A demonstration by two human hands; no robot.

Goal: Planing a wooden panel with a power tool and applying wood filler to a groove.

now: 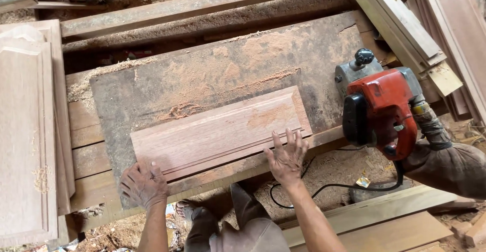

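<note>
- Left hand [144,183], lower left of centre: fingers curled, pressing on the near corner of the moulded wooden panel [220,130]; grips nothing.
- Right hand [287,157], lower centre: flat, fingers spread on the panel's near right edge; clamped on nothing.
- Panel lies mid-frame on a dusty board [223,74], slanted up to the right.
- Judgement: keep both palms pressing evenly, fingers off the profiled edge.
- Right of frame: another person's gloved hand [430,125] holds an orange power tool [379,110]; keep fingers well away from it.

Sawdust-strewn floor [349,166] below me; worn workbench [212,74] ahead; plank stacks [435,24] far right, panels [25,130] left; daylight.
</note>
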